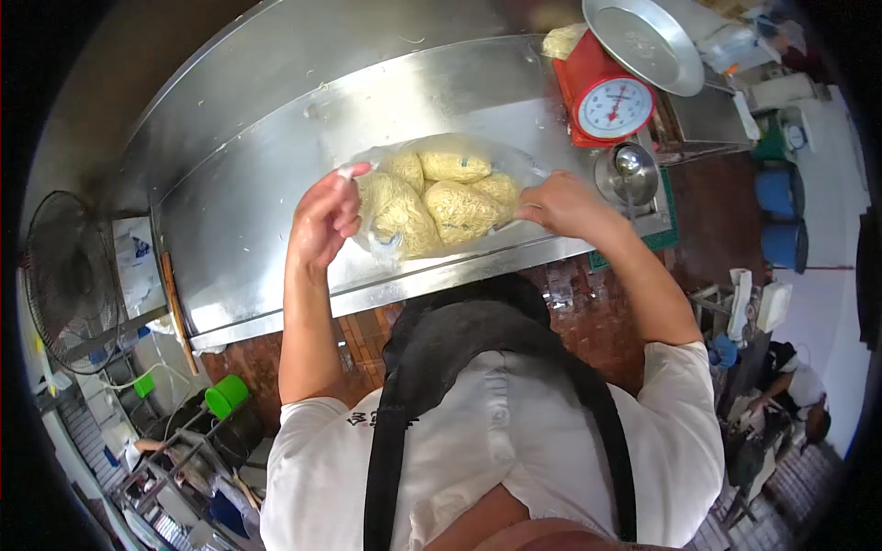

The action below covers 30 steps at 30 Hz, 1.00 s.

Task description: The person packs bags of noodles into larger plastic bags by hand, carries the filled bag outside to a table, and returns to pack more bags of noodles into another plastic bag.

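Note:
A large clear plastic bag (522, 165) lies on the steel worktable in front of me, with several smaller bags of pale yellow noodles (457, 209) inside it. At the bag's left corner, my left hand (323, 219) pinches the plastic between thumb and index finger, its other fingers curled. My right hand (564, 204) is closed on the bag's right edge, knuckles up, with its fingertips partly hidden. Between the two hands the plastic is spread sideways over the noodle bags.
A red dial scale (602, 92) with a round metal pan (646, 41) stands at the back right. Near it sits a metal bowl (627, 174) with a ladle. The steel worktable (248, 220) has a raised front edge. A fan (73, 280) stands left; other people are in the background.

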Tool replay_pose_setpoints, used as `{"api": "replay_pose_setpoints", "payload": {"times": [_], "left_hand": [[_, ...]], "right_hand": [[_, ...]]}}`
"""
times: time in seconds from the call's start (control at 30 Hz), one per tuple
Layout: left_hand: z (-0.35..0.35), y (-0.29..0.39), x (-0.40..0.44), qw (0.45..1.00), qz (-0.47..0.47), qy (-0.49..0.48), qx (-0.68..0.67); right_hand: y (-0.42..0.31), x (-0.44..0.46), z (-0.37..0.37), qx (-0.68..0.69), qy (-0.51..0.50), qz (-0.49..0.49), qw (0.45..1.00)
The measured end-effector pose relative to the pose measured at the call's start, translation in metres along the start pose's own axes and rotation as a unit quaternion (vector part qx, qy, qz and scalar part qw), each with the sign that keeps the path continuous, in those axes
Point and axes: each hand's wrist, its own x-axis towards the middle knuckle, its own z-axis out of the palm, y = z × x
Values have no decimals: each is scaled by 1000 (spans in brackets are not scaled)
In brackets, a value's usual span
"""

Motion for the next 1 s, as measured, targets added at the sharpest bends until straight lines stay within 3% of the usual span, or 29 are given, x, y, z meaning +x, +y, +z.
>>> {"api": "replay_pose_setpoints", "payload": {"times": [0.13, 0.27, 0.33, 0.4, 0.43, 0.53, 0.63, 0.67, 0.77, 0.87, 0.93, 1.0], "left_hand": [[53, 31, -2, 997, 47, -48, 37], [81, 66, 3, 992, 116, -48, 29], [56, 64, 22, 994, 63, -60, 70], [26, 51, 45, 989, 18, -62, 130], [19, 34, 47, 995, 8, -50, 90], [14, 21, 37, 995, 6, -44, 90], [27, 16, 30, 980, 50, -39, 189], [38, 12, 27, 965, 68, -44, 248], [80, -22, 15, 911, 113, -67, 392], [107, -29, -4, 788, 169, -148, 573], [108, -32, -22, 688, 183, -201, 672], [79, -41, -41, 711, 248, -241, 612]], "right_hand": [[-93, 1, -40, 172, 167, -84, 967], [-103, 14, -65, 169, 330, -29, 928], [-75, 11, -56, 98, 394, -37, 913], [-55, 9, -17, 16, 429, 23, 903], [-48, 8, 2, -23, 442, 53, 895], [-57, -2, 30, 33, 494, 256, 831], [-91, -9, 20, 325, 373, 361, 791], [-101, -7, 19, 438, 342, 302, 775], [-127, 25, 42, 601, 374, 54, 704], [-135, 39, 32, 840, 276, 2, 466], [-123, 40, 43, 855, 260, -23, 448], [-115, 40, 57, 848, 260, -40, 461]]}}
